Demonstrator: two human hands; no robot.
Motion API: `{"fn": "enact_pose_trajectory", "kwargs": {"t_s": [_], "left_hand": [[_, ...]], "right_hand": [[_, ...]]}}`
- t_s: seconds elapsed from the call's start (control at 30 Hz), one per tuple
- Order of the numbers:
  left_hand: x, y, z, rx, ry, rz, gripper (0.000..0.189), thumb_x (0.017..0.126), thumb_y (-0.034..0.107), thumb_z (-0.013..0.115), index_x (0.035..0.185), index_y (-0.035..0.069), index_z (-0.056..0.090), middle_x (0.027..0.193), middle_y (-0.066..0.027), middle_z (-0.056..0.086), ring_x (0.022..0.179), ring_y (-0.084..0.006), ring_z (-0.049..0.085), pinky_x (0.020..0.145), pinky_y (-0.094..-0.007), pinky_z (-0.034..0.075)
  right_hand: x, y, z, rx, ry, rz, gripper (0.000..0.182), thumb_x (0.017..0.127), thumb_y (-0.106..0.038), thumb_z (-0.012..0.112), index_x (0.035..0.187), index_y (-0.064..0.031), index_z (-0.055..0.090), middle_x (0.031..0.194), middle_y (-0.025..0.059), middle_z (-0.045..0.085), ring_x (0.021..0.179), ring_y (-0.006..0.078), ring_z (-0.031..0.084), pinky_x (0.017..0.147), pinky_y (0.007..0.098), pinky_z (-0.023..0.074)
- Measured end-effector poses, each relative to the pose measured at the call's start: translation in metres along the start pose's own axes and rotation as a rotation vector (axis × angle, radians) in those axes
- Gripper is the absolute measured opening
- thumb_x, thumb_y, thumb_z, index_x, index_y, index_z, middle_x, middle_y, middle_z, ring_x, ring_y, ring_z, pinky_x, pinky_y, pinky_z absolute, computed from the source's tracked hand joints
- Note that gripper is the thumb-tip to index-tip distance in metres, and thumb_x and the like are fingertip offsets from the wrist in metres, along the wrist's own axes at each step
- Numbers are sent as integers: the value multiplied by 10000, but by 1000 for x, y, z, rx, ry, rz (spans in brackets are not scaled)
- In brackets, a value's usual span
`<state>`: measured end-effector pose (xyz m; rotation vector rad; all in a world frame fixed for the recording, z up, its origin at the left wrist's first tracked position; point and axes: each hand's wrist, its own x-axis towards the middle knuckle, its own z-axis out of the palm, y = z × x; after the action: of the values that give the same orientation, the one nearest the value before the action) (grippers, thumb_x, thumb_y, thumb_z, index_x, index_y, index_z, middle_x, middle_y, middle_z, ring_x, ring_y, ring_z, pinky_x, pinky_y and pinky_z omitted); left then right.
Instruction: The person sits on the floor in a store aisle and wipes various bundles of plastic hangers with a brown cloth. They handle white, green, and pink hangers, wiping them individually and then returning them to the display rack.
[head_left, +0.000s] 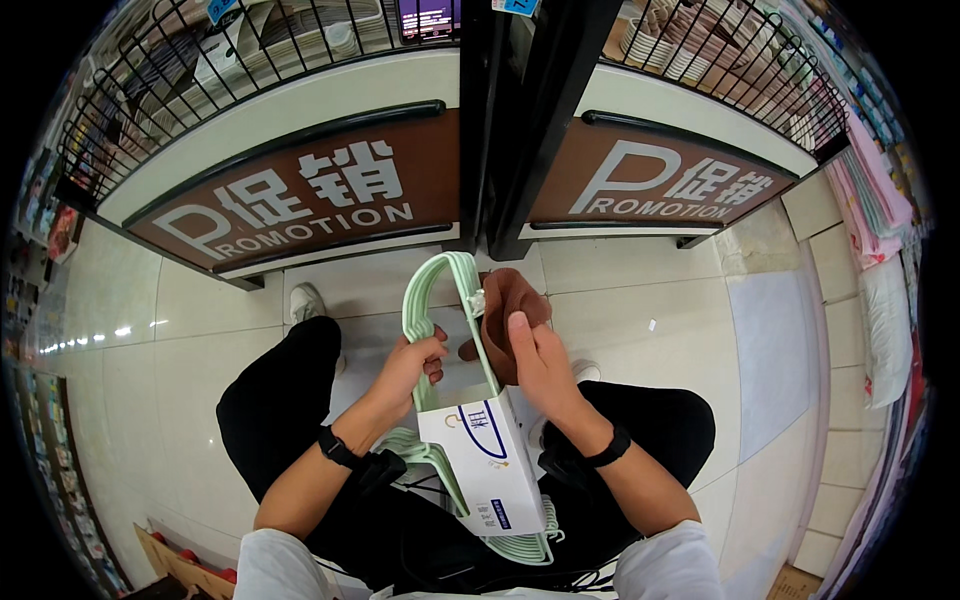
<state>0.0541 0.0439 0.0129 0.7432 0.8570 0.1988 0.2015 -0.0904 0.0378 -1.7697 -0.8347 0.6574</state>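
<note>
A bundle of pale green plastic clothes hangers (442, 277) lies across my lap, its middle wrapped by a white printed cardboard sleeve (484, 457). My left hand (416, 367) grips the bundle at its far left side, above the sleeve. In my right hand (544, 367) is a brown cloth (501, 304), pinched with the thumb on top and pressed along the hangers' right edge. A small whitish piece (477, 301) shows between cloth and hangers; I cannot tell what it is. Several hanger hooks (553, 521) stick out at the sleeve's near end.
Two wire display bins with brown promotion panels (300, 187) (660, 176) stand ahead, holding packed goods. A lit phone (429, 19) rests at the left bin. Folded pink textiles (874, 187) line the right side. A cardboard box (184, 562) sits at lower left on the tiled floor (630, 300).
</note>
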Motion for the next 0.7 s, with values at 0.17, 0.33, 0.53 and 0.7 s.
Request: {"fn": "enact_pose_trajectory", "kwargs": {"t_s": [0.17,0.33,0.53,0.7], "left_hand": [[-1,1,-3,-48,12,-14,176,746,12,533,920,33,515,670,-4,411,576,-112,393,565,-275,364],[0,2,-2,-67,-7,-28,178,744,5,528,920,26,515,669,-4,407,575,-112,389,570,-276,360],[-1,6,2,-33,-38,-31,170,755,7,526,922,37,509,670,-2,406,582,-112,387,580,-272,359],[1,6,5,-6,1,-33,161,763,15,530,918,50,510,677,-1,412,590,-110,377,580,-272,357]], "right_hand": [[-12,-15,0,81,-84,-94,544,1020,-342,383,707,81,520,657,214,536,638,300,528,604,391,394],[-15,3,-4,212,-76,-99,541,1030,-335,359,671,49,483,626,106,487,612,192,453,584,341,365],[-3,-9,-23,223,-46,-177,496,1017,-296,428,643,24,485,668,-2,504,665,76,419,600,285,356],[-2,-22,-43,577,-211,43,440,991,-295,483,688,7,582,694,-19,594,630,72,501,591,253,408]]}}
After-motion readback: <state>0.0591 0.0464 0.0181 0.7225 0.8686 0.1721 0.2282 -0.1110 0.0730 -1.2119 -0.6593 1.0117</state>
